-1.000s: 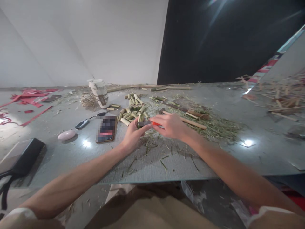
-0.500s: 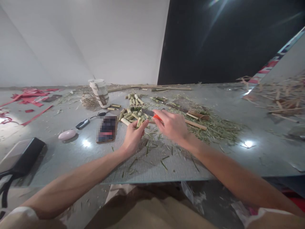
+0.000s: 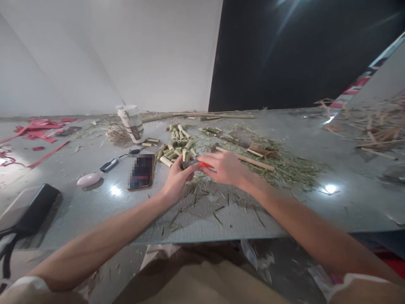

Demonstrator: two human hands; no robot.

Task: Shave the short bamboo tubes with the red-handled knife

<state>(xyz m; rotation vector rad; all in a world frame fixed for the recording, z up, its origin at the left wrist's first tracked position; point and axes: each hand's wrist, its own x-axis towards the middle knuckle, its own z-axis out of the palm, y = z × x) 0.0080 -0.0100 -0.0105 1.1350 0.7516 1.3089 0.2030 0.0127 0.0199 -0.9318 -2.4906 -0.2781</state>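
My left hand (image 3: 177,179) is closed on a short green bamboo piece (image 3: 186,158) that stands between its fingertips over the table. My right hand (image 3: 225,169) is closed on a knife with an orange handle (image 3: 205,165), its blade lying against that piece. Just beyond the hands lies a pile of cut bamboo pieces (image 3: 175,145). Green shavings (image 3: 284,168) spread to the right, with a long bamboo stick (image 3: 247,160) across them.
A phone (image 3: 141,171) lies left of my hands, with a pink oval thing (image 3: 88,180), a key fob (image 3: 110,164) and a paper cup (image 3: 132,123) beyond. Red paper scraps (image 3: 38,128) lie far left, a black case (image 3: 30,209) near left, wood splinters (image 3: 379,133) far right.
Half a second ago the knife was lifted up and away from the bamboo piece; now my right hand has brought the blade back down against it. My left hand has hardly moved.
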